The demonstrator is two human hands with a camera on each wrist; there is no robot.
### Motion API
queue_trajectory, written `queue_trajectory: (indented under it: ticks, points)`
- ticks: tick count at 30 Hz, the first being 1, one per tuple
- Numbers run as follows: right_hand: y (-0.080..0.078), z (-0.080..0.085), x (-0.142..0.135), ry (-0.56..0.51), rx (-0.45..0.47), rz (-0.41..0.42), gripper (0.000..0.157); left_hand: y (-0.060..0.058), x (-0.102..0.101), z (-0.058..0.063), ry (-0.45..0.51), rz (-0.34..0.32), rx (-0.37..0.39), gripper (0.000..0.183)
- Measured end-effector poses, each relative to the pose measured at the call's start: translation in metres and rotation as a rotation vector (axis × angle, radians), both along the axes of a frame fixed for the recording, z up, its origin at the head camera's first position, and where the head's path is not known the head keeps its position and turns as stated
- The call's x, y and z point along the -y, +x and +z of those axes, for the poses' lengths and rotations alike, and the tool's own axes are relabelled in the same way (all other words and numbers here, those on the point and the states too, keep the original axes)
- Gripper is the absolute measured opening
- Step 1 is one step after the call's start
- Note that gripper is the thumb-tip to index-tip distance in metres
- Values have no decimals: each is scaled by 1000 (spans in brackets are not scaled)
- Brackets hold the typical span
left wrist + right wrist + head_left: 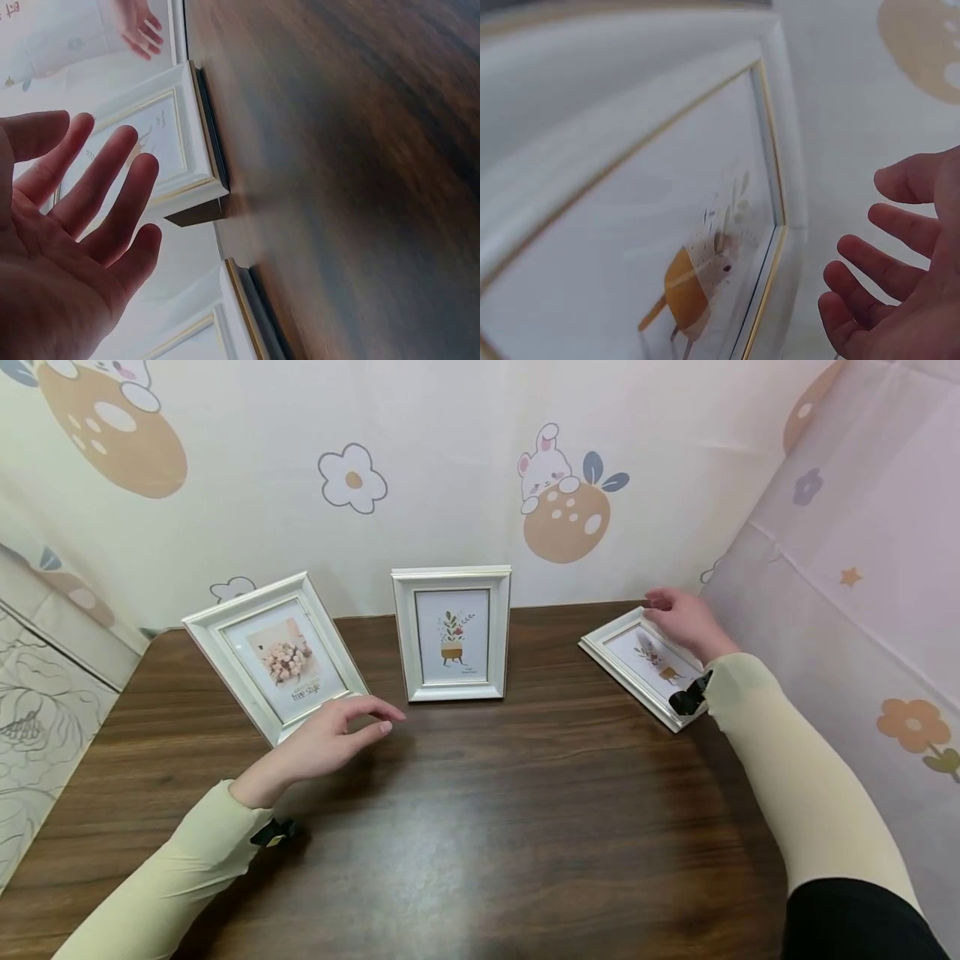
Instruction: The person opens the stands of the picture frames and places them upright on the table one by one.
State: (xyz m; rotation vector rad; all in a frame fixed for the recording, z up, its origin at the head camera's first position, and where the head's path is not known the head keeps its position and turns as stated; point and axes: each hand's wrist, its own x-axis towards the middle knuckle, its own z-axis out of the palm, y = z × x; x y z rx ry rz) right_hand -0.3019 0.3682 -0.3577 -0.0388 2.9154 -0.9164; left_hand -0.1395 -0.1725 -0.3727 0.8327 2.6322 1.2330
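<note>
My left hand (330, 739) hovers in front of a white photo frame (250, 668) with a pink flower picture. In the left wrist view its fingers (112, 187) are spread and loosely bent, holding nothing. A second white photo frame (452, 689), with a potted plant print, stands upright in the middle. My right hand (690, 625) is over the far edge of a third white photo frame (628, 681) with a similar print. In the right wrist view its loosely bent fingers (889, 262) appear apart from that frame. Whether this frame leans or lies flat, I cannot tell.
The dark wooden table (465, 827) carries all three frames. A patterned curtain (450, 485) with rabbits and flowers hangs behind it, and a similar curtain (862, 635) closes the right side. A floral panel (37, 727) borders the left.
</note>
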Motion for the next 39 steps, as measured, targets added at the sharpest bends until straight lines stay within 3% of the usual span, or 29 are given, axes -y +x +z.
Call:
queue_trajectory:
  ticks: [6,11,24,39]
  points:
    - [-19,-8,-2,131,42,39,52,-2,2,2,31,1,5,17]
    - [-28,-18,-5,282,71,64,50,-1,-5,2,36,-48,23,18]
    - [-45,-20,0,435,32,121,37,-1,-9,2,76,-140,63,19]
    - [-52,-14,7,428,66,155,33,0,-12,3,43,-174,106,22]
